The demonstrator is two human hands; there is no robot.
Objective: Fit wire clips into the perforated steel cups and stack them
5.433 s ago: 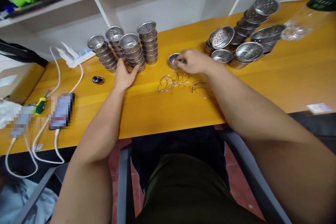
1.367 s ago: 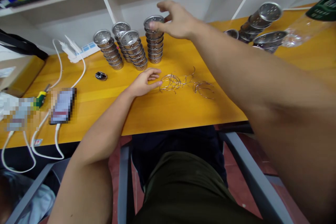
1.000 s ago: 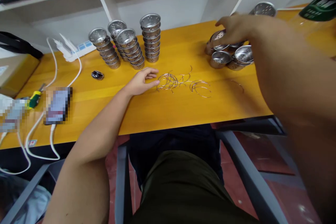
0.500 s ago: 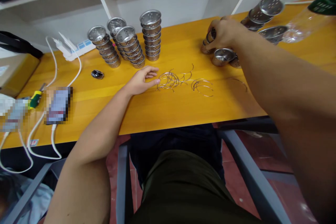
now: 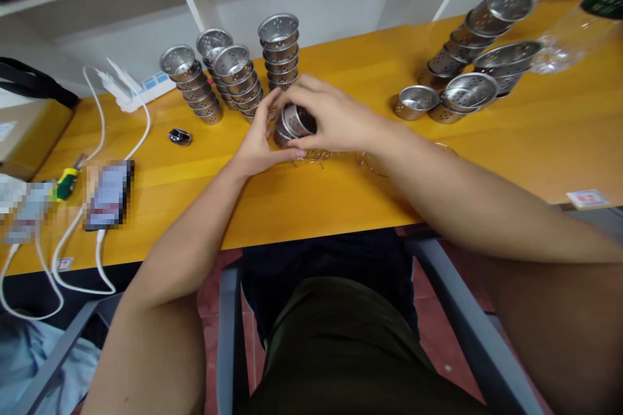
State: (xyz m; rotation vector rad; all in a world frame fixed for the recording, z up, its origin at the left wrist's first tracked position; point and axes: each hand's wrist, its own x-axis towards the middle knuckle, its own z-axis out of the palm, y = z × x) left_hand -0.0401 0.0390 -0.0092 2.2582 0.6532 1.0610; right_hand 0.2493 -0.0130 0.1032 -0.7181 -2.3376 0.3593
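Note:
Two nested perforated metal cups (image 5: 292, 124) are tilted between my hands over the middle of the desk. My right hand (image 5: 335, 113) grips them from the right, thumb below and fingers over the top. From the left, my left hand (image 5: 257, 142) curves around the same cups, its thumb stretched under them. Beneath and just in front lie thin curved wire pieces (image 5: 321, 157), partly covered by my hands and right forearm. Behind my hands rise several stacks of such cups, among them a tall stack (image 5: 278, 45) and a leaning one (image 5: 238, 78).
At the right stand a single cup (image 5: 416, 102), a short stack (image 5: 467, 94), a long leaning stack (image 5: 506, 6) and a clear plastic bottle (image 5: 564, 45). On the left are a small black object (image 5: 180, 137), a phone (image 5: 109, 194) with white cables and a power strip (image 5: 146, 92).
My right hand has come from the cups at the right to the middle, bringing nested cups. My left hand has lifted its fingers from the desk and curved them around these cups.

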